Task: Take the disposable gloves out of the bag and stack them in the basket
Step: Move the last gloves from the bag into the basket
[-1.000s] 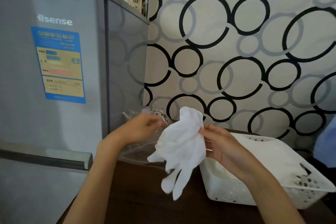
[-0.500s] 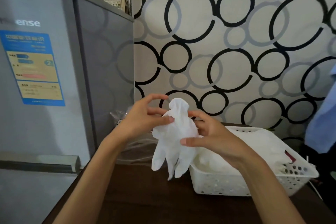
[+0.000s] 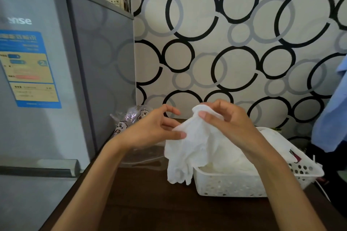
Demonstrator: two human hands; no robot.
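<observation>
Your right hand [image 3: 231, 127] pinches the cuff of a thin, crinkled white glove [image 3: 189, 148], thumb and fingers clamped on it; your left hand [image 3: 150, 131] pinches its edge with the other fingers loosely apart, probably to spread it flat. It hangs limp over the near-left corner of the perforated white plastic basket [image 3: 234, 185], above the gloves already stacked there; the clear printed bag [image 3: 131, 118] lies behind your left hand

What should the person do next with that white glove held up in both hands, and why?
Probably carry the glove a little rightward and lower it flat into the white basket. Both the left hand and the right hand pinch it, its fingers dangle outside the basket's near corner, and other gloves already lie inside.
</observation>
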